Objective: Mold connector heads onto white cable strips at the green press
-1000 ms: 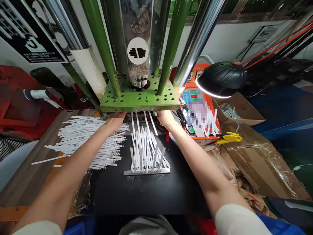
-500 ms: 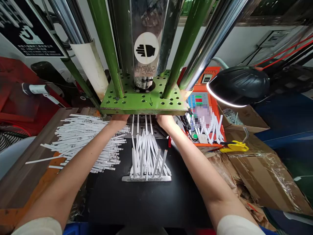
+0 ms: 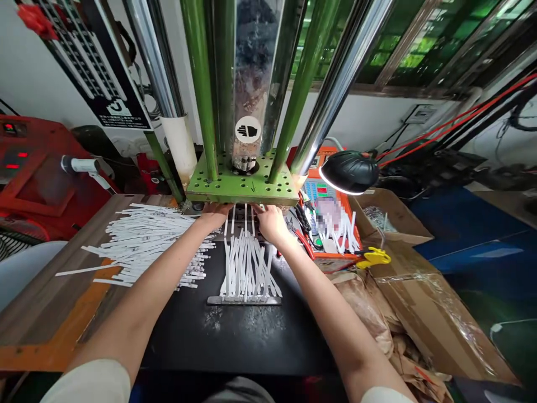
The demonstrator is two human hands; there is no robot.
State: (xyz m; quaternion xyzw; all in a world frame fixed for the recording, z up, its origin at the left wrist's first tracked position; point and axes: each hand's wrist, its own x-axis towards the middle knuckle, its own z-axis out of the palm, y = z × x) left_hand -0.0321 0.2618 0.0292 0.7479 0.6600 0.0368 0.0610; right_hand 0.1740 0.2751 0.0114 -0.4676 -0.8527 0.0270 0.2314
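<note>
Left hand [image 3: 215, 211]: at the front edge of the green plate [image 3: 232, 193], fingertips hidden beneath; cannot tell whether its grip is open or closed.
Right hand [image 3: 271, 222]: at the same edge, fingers bent inward toward the strips; whether its grip holds anything cannot be told.
White strips [image 3: 246, 221]: a few stick out from below the plate, between the two hands.
Bundle [image 3: 247, 263]: more strips, fanned on the black table [image 3: 235, 347], near ends at a metal bar [image 3: 244, 301].
Loose pile [image 3: 142, 235]: left of the bundle, partly behind the left forearm.
Lamp [image 3: 350, 170]: lit, right of the plate.
</note>
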